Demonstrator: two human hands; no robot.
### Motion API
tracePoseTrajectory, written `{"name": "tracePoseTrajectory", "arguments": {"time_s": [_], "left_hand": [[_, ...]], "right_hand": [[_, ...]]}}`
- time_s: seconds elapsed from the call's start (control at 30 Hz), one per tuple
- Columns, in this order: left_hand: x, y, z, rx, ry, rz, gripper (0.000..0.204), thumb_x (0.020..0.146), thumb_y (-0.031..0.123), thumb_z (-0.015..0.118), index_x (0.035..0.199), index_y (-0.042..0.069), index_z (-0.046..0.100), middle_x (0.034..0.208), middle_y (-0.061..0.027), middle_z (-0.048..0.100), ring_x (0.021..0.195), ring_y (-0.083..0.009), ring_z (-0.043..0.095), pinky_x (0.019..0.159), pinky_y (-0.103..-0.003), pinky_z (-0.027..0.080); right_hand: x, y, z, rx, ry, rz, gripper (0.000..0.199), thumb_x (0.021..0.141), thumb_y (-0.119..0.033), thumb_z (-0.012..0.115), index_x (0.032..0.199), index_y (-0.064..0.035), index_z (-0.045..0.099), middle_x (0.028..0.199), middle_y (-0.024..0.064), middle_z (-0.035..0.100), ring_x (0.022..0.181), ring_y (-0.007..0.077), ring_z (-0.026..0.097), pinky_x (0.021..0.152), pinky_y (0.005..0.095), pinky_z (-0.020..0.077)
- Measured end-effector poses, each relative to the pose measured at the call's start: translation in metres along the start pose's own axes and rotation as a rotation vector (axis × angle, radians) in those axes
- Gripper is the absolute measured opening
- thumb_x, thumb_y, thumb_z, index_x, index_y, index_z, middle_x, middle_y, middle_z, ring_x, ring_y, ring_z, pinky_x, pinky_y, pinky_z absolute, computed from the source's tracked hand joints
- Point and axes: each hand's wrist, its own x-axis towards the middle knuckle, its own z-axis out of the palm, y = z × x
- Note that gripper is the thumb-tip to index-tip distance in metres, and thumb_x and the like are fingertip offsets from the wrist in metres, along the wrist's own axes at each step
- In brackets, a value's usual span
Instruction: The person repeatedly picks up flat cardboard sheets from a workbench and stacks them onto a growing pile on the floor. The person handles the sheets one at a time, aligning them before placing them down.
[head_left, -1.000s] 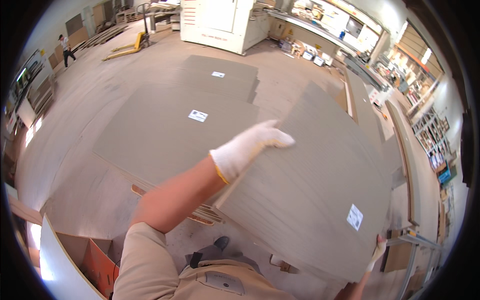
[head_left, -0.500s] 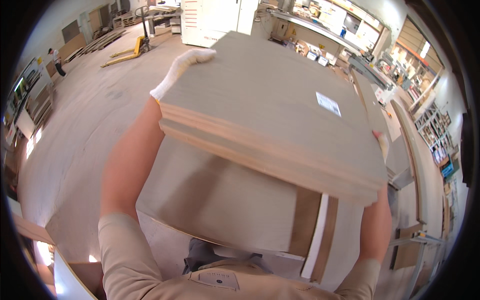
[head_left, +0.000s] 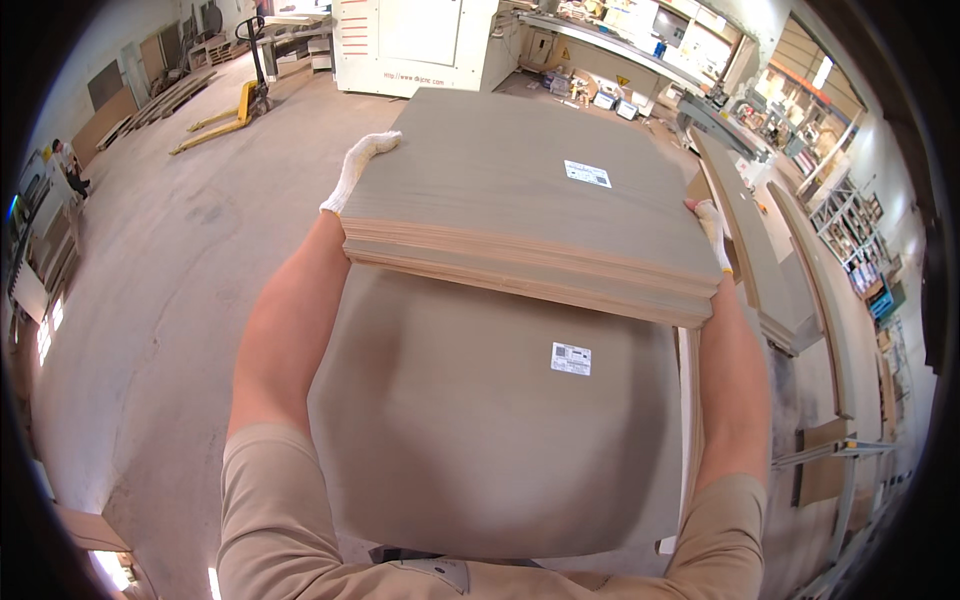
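I carry a stack of grey-faced wood panels point(head_left: 520, 200) with pale layered edges, held level in front of my chest. My left hand point(head_left: 358, 168), in a white glove, grips the stack's left edge. My right hand point(head_left: 712, 228), also gloved, grips its right edge. A small white label point(head_left: 587, 173) sits on the top panel. Below the stack lies another large grey panel point(head_left: 480, 420) with its own white label point(head_left: 570, 358).
A concrete workshop floor point(head_left: 180, 260) spreads to the left. A yellow pallet jack point(head_left: 235, 105) stands far left. A white machine cabinet point(head_left: 415, 45) is at the back. Benches and long boards point(head_left: 760, 240) run along the right. A person point(head_left: 70, 170) stands far off left.
A second ago my left hand lay flat on one large panel. Since then the thick stack has come up between both hands and now sits steadier and nearer my chest.
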Motion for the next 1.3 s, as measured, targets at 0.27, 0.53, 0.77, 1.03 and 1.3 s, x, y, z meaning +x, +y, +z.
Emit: {"name": "tracePoseTrajectory", "arguments": {"time_s": [0.27,0.53,0.77,1.03,1.3], "left_hand": [[0.025,-0.014,-0.03,-0.035,0.051,-0.092,0.038,0.094,0.036,0.068,0.121,0.008,0.069,0.11,-0.0098,0.069,0.095,-0.0272,0.063,0.085,-0.044,0.052],[0.057,-0.029,-0.033,0.045,0.142,-0.103,0.037,0.094,0.037,0.067,0.117,0.008,0.069,0.108,-0.009,0.069,0.094,-0.0263,0.063,0.083,-0.044,0.053],[0.075,-0.038,-0.033,0.068,0.147,-0.109,0.035,0.094,0.037,0.067,0.114,0.009,0.069,0.105,-0.0081,0.068,0.091,-0.0263,0.062,0.083,-0.044,0.052],[0.148,-0.043,-0.083,0.419,0.104,0.038,0.066,0.103,0.05,0.06,0.151,0.006,0.05,0.151,-0.0132,0.051,0.137,-0.0259,0.048,0.115,-0.039,0.038],[0.079,-0.068,-0.089,0.497,0.149,-0.156,0.063,0.109,0.047,0.059,0.153,0.002,0.054,0.153,-0.0115,0.057,0.137,-0.0225,0.055,0.115,-0.034,0.043]], "right_hand": [[0.006,0.036,0.029,0.071,0.006,0.071,0.025,0.094,-0.035,0.065,0.106,-0.0128,0.064,0.101,0.0095,0.067,0.093,0.0274,0.065,0.083,0.0482,0.0562],[0.054,0.07,0.005,0.189,0.037,0.118,0.004,0.089,-0.009,0.061,0.092,-0.0077,0.064,0.111,0.0103,0.069,0.102,0.0249,0.064,0.094,0.0447,0.0558],[0.096,0.097,-0.029,0.163,0.021,-0.004,0.029,0.105,-0.034,0.057,0.108,-0.0061,0.063,0.127,0.0152,0.069,0.112,0.0294,0.065,0.1,0.0497,0.0547],[0.125,0.072,-0.013,-0.501,-0.088,-0.275,0.029,0.103,-0.026,0.052,0.119,-0.0063,0.066,0.131,0.0117,0.068,0.117,0.0243,0.062,0.105,0.0381,0.05],[0.022,0.089,0.011,-0.216,-0.058,0.308,0.042,0.096,-0.041,0.065,0.128,-0.0151,0.071,0.134,0.0045,0.063,0.127,0.0231,0.052,0.101,0.041,0.0452]]}}
